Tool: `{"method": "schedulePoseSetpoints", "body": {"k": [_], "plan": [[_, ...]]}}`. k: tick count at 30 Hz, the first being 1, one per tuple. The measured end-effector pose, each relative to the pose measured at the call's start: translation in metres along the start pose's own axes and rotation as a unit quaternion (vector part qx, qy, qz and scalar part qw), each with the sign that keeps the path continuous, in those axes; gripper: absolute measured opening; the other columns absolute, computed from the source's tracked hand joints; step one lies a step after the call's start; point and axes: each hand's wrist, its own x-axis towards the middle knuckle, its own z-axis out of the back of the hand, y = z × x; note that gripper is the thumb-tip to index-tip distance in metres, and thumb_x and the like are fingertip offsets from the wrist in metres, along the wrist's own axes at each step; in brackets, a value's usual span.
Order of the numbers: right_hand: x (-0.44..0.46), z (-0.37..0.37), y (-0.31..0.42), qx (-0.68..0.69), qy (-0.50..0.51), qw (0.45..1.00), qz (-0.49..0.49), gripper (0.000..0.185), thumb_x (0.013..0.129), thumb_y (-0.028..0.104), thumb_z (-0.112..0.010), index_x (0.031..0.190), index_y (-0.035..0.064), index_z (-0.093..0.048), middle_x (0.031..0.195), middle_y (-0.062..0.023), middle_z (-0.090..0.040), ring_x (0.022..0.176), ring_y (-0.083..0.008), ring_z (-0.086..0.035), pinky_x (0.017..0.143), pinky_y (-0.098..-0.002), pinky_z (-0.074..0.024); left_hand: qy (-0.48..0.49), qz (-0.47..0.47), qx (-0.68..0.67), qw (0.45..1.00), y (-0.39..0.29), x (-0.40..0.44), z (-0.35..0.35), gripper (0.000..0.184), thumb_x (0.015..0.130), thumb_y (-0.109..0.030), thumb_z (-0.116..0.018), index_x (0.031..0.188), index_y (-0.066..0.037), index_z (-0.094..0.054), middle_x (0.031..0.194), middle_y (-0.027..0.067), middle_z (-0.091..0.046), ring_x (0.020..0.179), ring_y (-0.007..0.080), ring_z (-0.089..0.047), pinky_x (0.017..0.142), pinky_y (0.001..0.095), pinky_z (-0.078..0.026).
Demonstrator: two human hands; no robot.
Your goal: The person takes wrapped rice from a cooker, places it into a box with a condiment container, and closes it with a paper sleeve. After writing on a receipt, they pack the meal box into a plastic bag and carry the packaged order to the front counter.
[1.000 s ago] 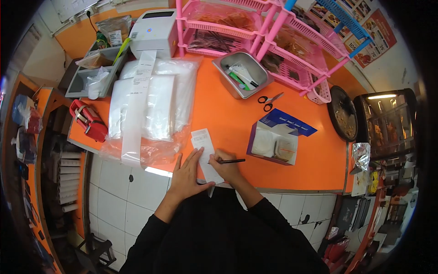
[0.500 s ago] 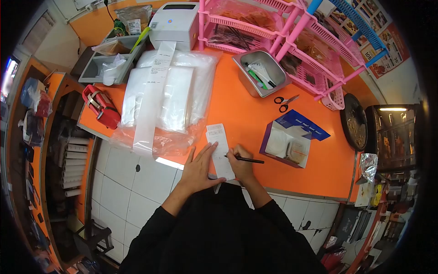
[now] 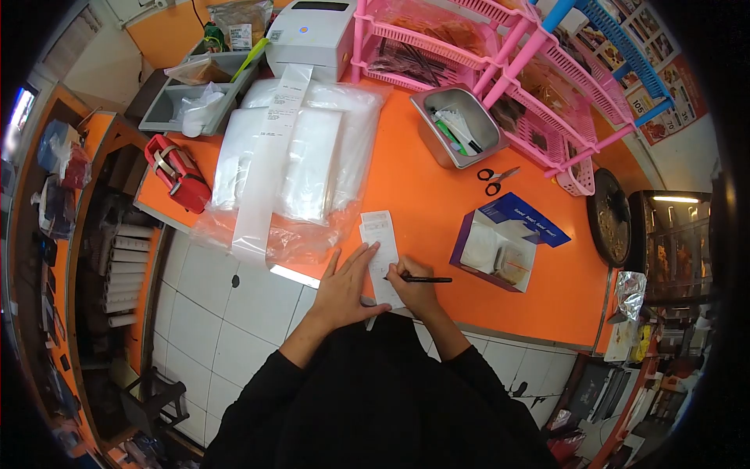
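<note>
A narrow white paper slip (image 3: pixel 380 248) with print near its top lies at the front edge of the orange table. My left hand (image 3: pixel 341 291) rests open on the slip's left side, fingers spread. In my right hand (image 3: pixel 414 291) is a black pen (image 3: pixel 428 279), its tip on the slip's lower half. Marks around the tip are too small to read. To the right of this hand stands an open purple and blue box (image 3: pixel 500 254) with a white round item and a clear-lidded container inside.
Clear plastic packs (image 3: pixel 312 164) lie at left under a long printed paper strip (image 3: pixel 262 187). A label printer (image 3: pixel 308 39) stands behind them. Scissors (image 3: pixel 496 180) lie by a metal tin (image 3: pixel 457 125) of pens. Pink racks (image 3: pixel 539 117) stand at back right, a red stapler-like tool (image 3: pixel 178 173) at left.
The pen tip has moved slightly down the slip with my right hand. My left hand stays spread on the paper. The whole view has shifted a little.
</note>
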Motion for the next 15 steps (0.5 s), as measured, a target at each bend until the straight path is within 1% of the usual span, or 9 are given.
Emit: {"method": "schedulePoseSetpoints", "body": {"k": [1, 3, 4, 6, 9, 10, 12, 13, 15], "plan": [[0.001, 0.001, 0.003, 0.001, 0.003, 1.000, -0.008, 0.030, 0.080, 0.008, -0.066, 0.064, 0.0037, -0.041, 0.054, -0.0060, -0.041, 0.049, -0.0134, -0.039, 0.048, -0.0327, -0.0342, -0.001, 0.000, -0.002, 1.000, 0.000, 0.000, 0.000, 0.108, 0.067, -0.058, -0.075, 0.146, -0.004, -0.026, 0.151, 0.0048, -0.035, 0.141, 0.0208, -0.030, 0.117, 0.0503, -0.014], [0.000, 0.000, 0.002, 0.001, 0.007, 1.000, 0.002, 0.032, 0.084, 0.005, -0.065, 0.063, 0.0037, -0.040, 0.054, -0.0030, -0.040, 0.052, -0.0080, -0.037, 0.047, -0.0290, -0.0339, -0.002, 0.000, -0.005, 1.000, 0.000, 0.000, 0.000, 0.107, 0.067, -0.058, -0.075, 0.146, -0.005, -0.025, 0.151, 0.0049, -0.035, 0.141, 0.0208, -0.030, 0.117, 0.0501, -0.013], [0.000, 0.000, 0.001, 0.000, 0.008, 1.000, 0.007, 0.034, 0.085, 0.003, -0.064, 0.063, 0.0037, -0.039, 0.054, -0.0015, -0.039, 0.053, -0.0054, -0.037, 0.046, -0.0271, -0.0337, -0.005, -0.002, -0.008, 1.000, 0.000, 0.000, 0.000, 0.106, 0.067, -0.057, -0.075, 0.146, -0.005, -0.026, 0.151, 0.0051, -0.035, 0.141, 0.0220, -0.030, 0.116, 0.0520, -0.015], [0.001, -0.001, 0.002, -0.004, -0.009, 1.000, 0.017, 0.033, 0.085, 0.003, -0.064, 0.063, 0.0036, -0.039, 0.054, -0.0013, -0.039, 0.053, -0.0057, -0.036, 0.047, -0.0272, -0.0339, -0.009, -0.007, -0.015, 1.000, 0.000, 0.000, -0.001, 0.104, 0.067, -0.054, -0.076, 0.145, -0.006, -0.027, 0.151, 0.0054, -0.035, 0.140, 0.0244, -0.031, 0.114, 0.0558, -0.017], [0.000, -0.002, 0.001, -0.015, -0.014, 0.999, 0.035, 0.033, 0.085, 0.003, -0.064, 0.063, 0.0035, -0.039, 0.054, -0.0011, -0.039, 0.052, -0.0061, -0.035, 0.047, -0.0274, -0.0334, -0.003, -0.001, -0.008, 1.000, -0.001, 0.000, 0.000, 0.104, 0.067, -0.054, -0.076, 0.145, -0.005, -0.027, 0.151, 0.0056, -0.035, 0.140, 0.0244, -0.031, 0.114, 0.0554, -0.018], [-0.001, -0.003, 0.000, -0.019, -0.012, 0.999, 0.043, 0.033, 0.085, 0.002, -0.064, 0.063, 0.0036, -0.039, 0.054, -0.0010, -0.039, 0.052, -0.0063, -0.035, 0.047, -0.0275, -0.0331, -0.002, -0.002, -0.007, 1.000, 0.000, 0.000, 0.000, 0.105, 0.067, -0.055, -0.076, 0.145, -0.005, -0.027, 0.151, 0.0056, -0.035, 0.141, 0.0233, -0.030, 0.115, 0.0538, -0.016], [-0.002, -0.005, -0.008, -0.018, -0.050, 0.998, 0.016, 0.031, 0.080, 0.003, -0.065, 0.063, 0.0037, -0.040, 0.054, -0.0060, -0.041, 0.049, -0.0128, -0.038, 0.047, -0.0311, -0.0346, -0.001, -0.003, -0.006, 1.000, 0.000, 0.000, -0.001, 0.107, 0.068, -0.057, -0.074, 0.146, -0.004, -0.025, 0.151, 0.0056, -0.035, 0.142, 0.0209, -0.029, 0.117, 0.0506, -0.012], [-0.002, -0.005, -0.011, -0.018, -0.069, 0.997, 0.003, 0.030, 0.078, 0.003, -0.066, 0.063, 0.0037, -0.041, 0.054, -0.0086, -0.042, 0.048, -0.0160, -0.040, 0.047, -0.0330, -0.0353, 0.000, -0.003, -0.005, 1.000, 0.000, 0.000, -0.001, 0.107, 0.068, -0.058, -0.074, 0.146, -0.004, -0.025, 0.151, 0.0056, -0.035, 0.142, 0.0209, -0.029, 0.117, 0.0504, -0.012], [-0.003, -0.003, -0.008, -0.015, -0.060, 0.998, 0.010, 0.030, 0.078, 0.003, -0.066, 0.063, 0.0040, -0.040, 0.053, -0.0084, -0.042, 0.047, -0.0158, -0.039, 0.047, -0.0332, -0.0351, 0.002, -0.002, -0.004, 1.000, 0.000, 0.000, -0.001, 0.107, 0.068, -0.058, -0.074, 0.147, -0.004, -0.025, 0.151, 0.0057, -0.035, 0.142, 0.0209, -0.029, 0.117, 0.0500, -0.012]]}}
